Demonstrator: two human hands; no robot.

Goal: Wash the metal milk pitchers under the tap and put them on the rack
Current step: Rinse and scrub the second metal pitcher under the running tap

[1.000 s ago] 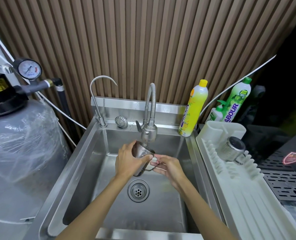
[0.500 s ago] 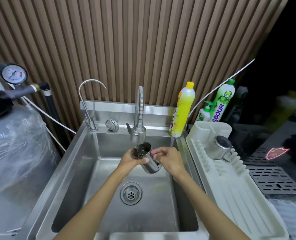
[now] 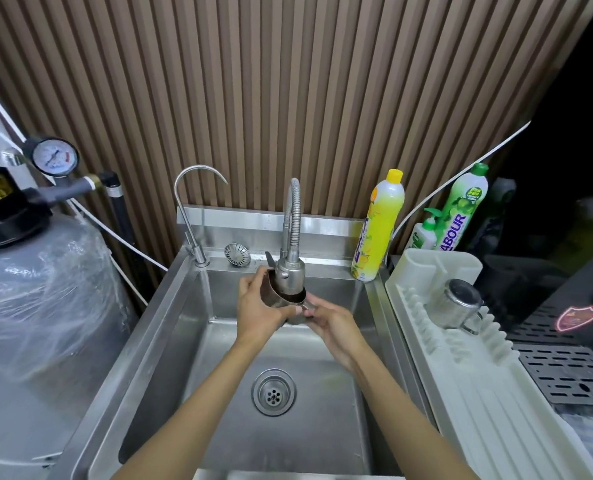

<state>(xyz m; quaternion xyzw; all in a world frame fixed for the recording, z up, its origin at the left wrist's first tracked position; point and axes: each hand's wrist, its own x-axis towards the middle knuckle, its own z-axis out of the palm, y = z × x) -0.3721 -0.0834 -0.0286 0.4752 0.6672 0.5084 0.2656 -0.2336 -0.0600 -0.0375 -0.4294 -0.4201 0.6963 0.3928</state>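
I hold a metal milk pitcher (image 3: 288, 303) over the steel sink (image 3: 170, 327), right under the head of the flexible tap (image 3: 289, 275), whose nozzle reaches into the pitcher's mouth. My left hand (image 3: 257, 310) wraps the pitcher's body from the left. My right hand (image 3: 329, 322) grips it on the handle side, fingers curled. A second metal pitcher (image 3: 456, 303) lies upside down on the white dish rack (image 3: 495, 393) to the right of the sink. Whether water is running cannot be seen.
A thin gooseneck tap (image 3: 192, 209) and a loose strainer (image 3: 237, 253) sit on the sink's back ledge. Yellow (image 3: 379, 230) and green (image 3: 461, 209) detergent bottles stand at the back right. A wrapped filter tank (image 3: 35, 306) with a gauge fills the left. The drain (image 3: 273, 392) lies below my arms.
The pitcher has been lifted closer to the tap head, so the nozzle now enters its mouth. Both hands stayed on it. The camera view shifted slightly.
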